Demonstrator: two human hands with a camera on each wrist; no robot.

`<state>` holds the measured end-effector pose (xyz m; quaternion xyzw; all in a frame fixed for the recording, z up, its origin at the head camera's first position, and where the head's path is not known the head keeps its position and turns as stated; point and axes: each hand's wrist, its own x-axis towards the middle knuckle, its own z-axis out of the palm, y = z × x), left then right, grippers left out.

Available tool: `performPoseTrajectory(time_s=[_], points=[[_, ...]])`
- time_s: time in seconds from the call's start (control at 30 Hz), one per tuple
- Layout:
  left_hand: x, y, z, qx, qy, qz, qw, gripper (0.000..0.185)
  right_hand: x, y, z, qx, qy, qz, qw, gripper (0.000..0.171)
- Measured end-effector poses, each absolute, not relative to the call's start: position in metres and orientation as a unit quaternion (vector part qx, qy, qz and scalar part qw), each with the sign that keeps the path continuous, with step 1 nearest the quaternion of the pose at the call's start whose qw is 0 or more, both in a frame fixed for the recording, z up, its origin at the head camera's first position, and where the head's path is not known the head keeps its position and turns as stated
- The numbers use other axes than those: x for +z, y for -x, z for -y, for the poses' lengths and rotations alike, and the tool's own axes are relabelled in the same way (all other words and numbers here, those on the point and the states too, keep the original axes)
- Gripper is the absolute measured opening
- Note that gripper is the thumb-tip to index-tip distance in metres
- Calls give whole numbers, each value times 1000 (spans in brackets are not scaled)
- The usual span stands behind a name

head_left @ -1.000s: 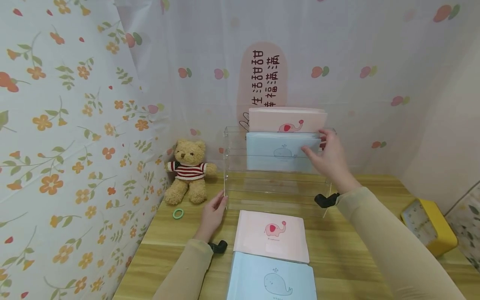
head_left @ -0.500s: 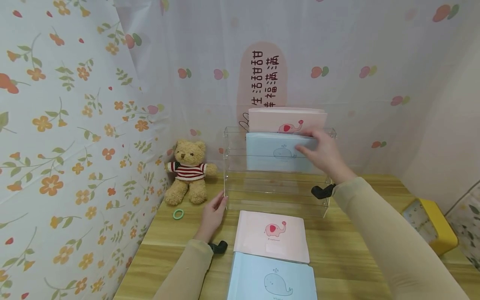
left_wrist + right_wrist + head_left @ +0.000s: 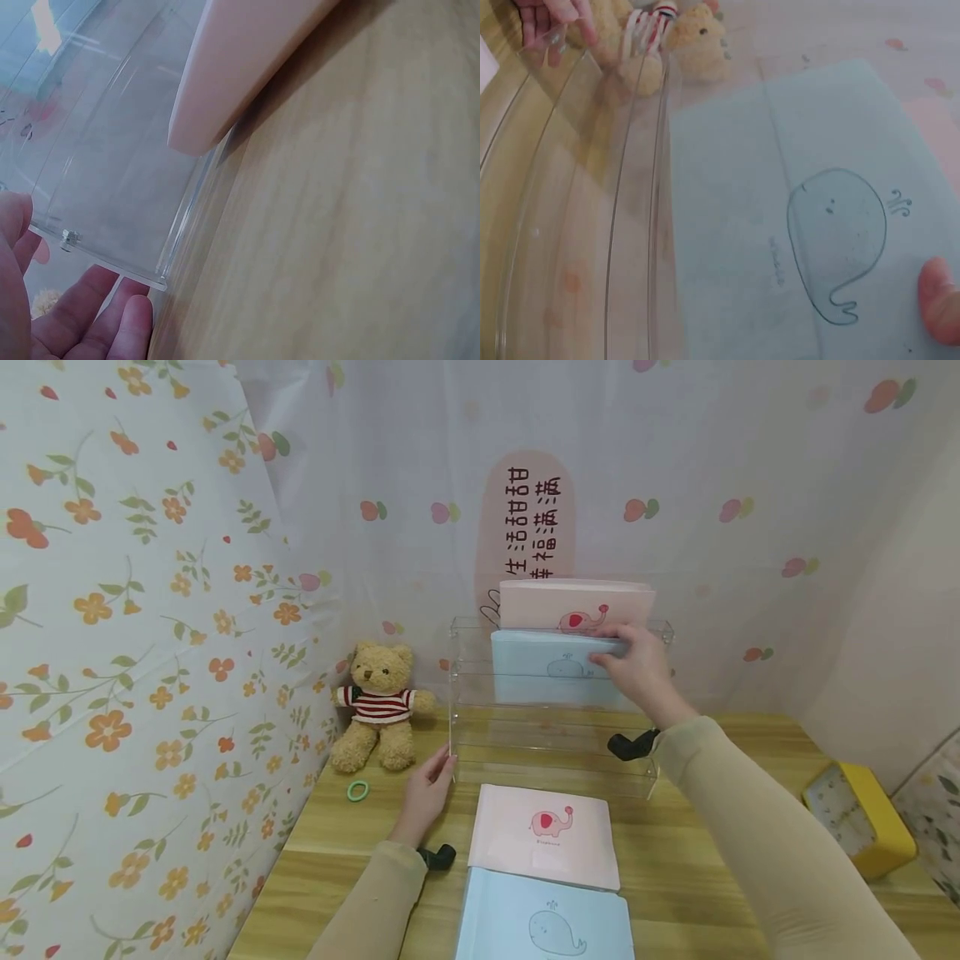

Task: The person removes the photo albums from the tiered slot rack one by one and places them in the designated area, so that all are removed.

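Observation:
My right hand pinches the top edge of a blue notebook with a whale drawing, thumb in front and fingers behind. That notebook stands upright in a clear acrylic tiered rack. In the right wrist view, the thumb lies against the blue cover. A pink notebook with an elephant stands in the tier behind. My left hand grips the rack's left side panel near its bottom; the left wrist view has thumb and fingers on either side of the clear panel.
Before the rack, another pink elephant notebook and another blue whale notebook lie flat on the wooden table. A teddy bear sits left of the rack, near a green ring. A yellow clock-like box stands at the right.
My right hand has moved left along the blue notebook's top edge, from its right corner toward the whale drawing. The left hand stays on the rack's side panel.

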<state>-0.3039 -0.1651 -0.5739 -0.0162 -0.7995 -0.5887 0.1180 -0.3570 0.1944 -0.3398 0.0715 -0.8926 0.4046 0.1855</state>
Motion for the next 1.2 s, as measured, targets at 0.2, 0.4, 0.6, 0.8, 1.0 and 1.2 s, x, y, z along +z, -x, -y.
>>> performPoseTrajectory(time_s=[0.2, 0.4, 0.6, 0.8, 1.0, 1.2], points=[[-574, 304, 164, -588, 14, 800, 117, 46, -334, 342, -187, 452, -77, 844, 279, 27], [-575, 306, 161, -589, 17, 800, 116, 48, -331, 308, -199, 467, -100, 784, 396, 27], [-577, 307, 163, -592, 23, 796, 123, 48, -337, 272, -226, 465, -56, 757, 455, 27], [-578, 306, 166, -591, 16, 796, 126, 47, -364, 245, -255, 473, 29, 737, 483, 30], [-577, 304, 166, -587, 21, 799, 129, 47, -395, 221, -289, 486, 95, 707, 505, 31], [-576, 304, 165, -583, 26, 801, 131, 47, -413, 198, -323, 448, 147, 703, 532, 34]])
